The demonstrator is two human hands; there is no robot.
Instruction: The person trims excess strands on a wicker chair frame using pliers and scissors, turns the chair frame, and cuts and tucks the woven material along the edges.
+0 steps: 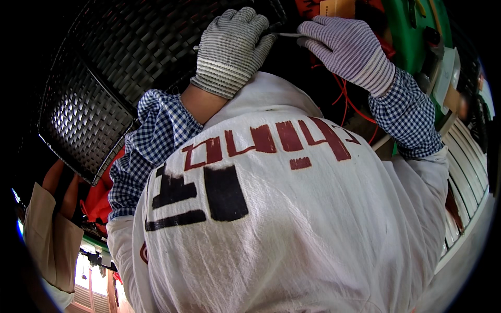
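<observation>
The left hand point(232, 49), in a grey striped glove, is curling shut over the edge of a black woven basket point(104, 88), which is tilting up at the top left and filling most of that side. The right hand point(347, 47), in a pale striped glove, is pinching the end of a thin light strip point(286, 35) between thumb and fingers. The strip is running across the gap toward the left hand's fingertips, right at the basket's rim. What the strip is made of is too small to tell.

A white apron point(292, 219) with red and black marks is covering the lower middle, and checked sleeves point(156, 141) are showing at both forearms. Red cords point(347, 101) are hanging below the right wrist, with a green frame point(412, 31) behind and white slats point(469, 167) at the right.

To my eye the step is working the strip at the rim. Doing it well likely means the left hand is keeping the basket from turning while the right is holding the strip close to its end, pulling in line with it so it neither bends nor slips from the glove. The red cords are lying near enough to snag the wrist, so the right forearm is better kept high.
</observation>
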